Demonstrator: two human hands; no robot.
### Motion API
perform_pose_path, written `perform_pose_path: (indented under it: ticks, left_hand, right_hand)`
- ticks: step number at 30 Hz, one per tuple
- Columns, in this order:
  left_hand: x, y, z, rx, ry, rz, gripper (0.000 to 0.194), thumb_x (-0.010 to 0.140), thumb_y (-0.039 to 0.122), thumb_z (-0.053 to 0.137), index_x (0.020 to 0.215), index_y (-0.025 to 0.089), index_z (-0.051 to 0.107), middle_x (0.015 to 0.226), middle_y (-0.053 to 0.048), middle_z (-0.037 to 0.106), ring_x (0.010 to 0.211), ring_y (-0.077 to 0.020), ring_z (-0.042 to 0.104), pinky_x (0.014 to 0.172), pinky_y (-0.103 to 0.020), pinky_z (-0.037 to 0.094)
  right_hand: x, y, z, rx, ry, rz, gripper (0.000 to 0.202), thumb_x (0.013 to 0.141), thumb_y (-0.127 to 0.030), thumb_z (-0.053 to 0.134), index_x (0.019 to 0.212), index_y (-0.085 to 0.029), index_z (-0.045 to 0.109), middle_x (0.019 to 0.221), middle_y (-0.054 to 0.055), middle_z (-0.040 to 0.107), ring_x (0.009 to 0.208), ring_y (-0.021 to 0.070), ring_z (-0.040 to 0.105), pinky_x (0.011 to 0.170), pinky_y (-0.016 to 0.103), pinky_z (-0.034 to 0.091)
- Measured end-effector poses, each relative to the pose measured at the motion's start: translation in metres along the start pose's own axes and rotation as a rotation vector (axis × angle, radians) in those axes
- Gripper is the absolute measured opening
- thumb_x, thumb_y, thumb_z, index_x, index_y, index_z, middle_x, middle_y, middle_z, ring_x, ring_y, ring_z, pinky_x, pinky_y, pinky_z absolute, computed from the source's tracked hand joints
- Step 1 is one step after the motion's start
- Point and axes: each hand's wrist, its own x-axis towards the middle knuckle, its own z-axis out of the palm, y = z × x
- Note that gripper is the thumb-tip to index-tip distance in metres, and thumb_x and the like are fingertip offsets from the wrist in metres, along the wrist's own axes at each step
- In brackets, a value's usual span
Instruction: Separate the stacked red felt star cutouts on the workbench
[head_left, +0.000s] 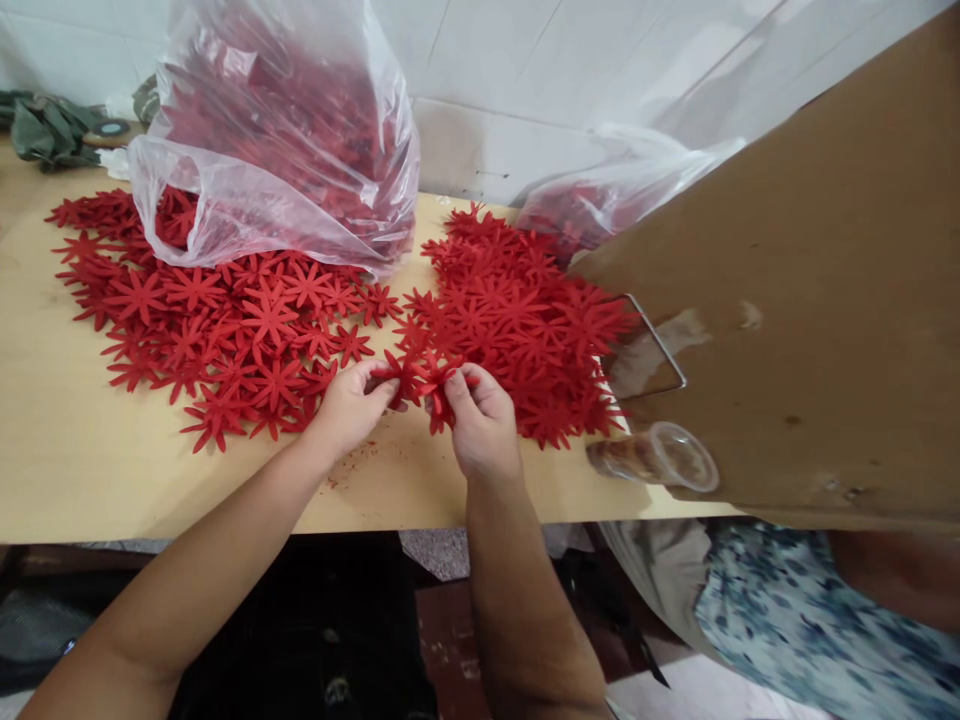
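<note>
My left hand (pixel 358 402) pinches a red flower-shaped cutout (pixel 405 378) between thumb and fingers. Right beside it, my right hand (pixel 480 415) grips another red flower cutout (pixel 437 392), its petals bunched toward the thumb. The two pieces meet or overlap between my hands; I cannot tell whether they are joined. A loose pile of red flower cutouts (pixel 247 330) spreads to the left. A second, denser pile (pixel 517 320) lies just beyond my right hand. Small red scraps (pixel 349 465) dot the table below my left hand.
A clear plastic bag (pixel 300 140) full of red pieces stands at the back left; another bag (pixel 630 180) lies behind the right pile. A large cardboard sheet (pixel 810 300) blocks the right side. A clear plastic cup (pixel 652 456) lies tipped before it. Another person's patterned clothing (pixel 795 600) shows lower right.
</note>
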Motion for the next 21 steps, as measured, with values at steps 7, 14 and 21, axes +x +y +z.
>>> perform_pose_path:
  ticks: [7,14,21]
  left_hand:
    - [-0.0034,0.0019,-0.0039,-0.155,-0.059,-0.024,0.017,0.071,0.026,0.058,0.082,0.014,0.054,0.07,0.001,0.061,0.056,-0.0053,0.055,0.056,-0.018,0.041]
    - [-0.0038,0.0022,-0.0026,-0.131,-0.118,-0.001,0.03,0.064,0.028,0.066,0.088,0.014,0.054,0.078,-0.002,0.062,0.063,-0.0075,0.056,0.06,-0.022,0.041]
    - [0.0023,-0.0045,-0.0021,-0.088,0.088,0.065,0.017,0.065,0.009,0.058,0.08,0.013,0.053,0.078,-0.001,0.062,0.071,-0.0082,0.057,0.075,-0.027,0.044]
  right_hand:
    - [-0.0011,0.0034,-0.0001,0.026,-0.134,0.041,0.019,0.07,-0.034,0.062,0.085,-0.022,0.056,0.079,-0.001,0.061,0.067,0.0082,0.057,0.063,0.022,0.049]
    - [-0.0009,0.0058,0.001,0.075,-0.092,0.042,0.018,0.071,-0.035,0.061,0.082,-0.023,0.055,0.076,-0.002,0.061,0.065,0.0086,0.057,0.062,0.023,0.049]
    - [-0.0019,0.0076,0.0045,0.054,-0.143,0.07,0.02,0.075,-0.042,0.054,0.084,-0.024,0.054,0.073,-0.002,0.057,0.062,0.0073,0.053,0.059,0.021,0.047]
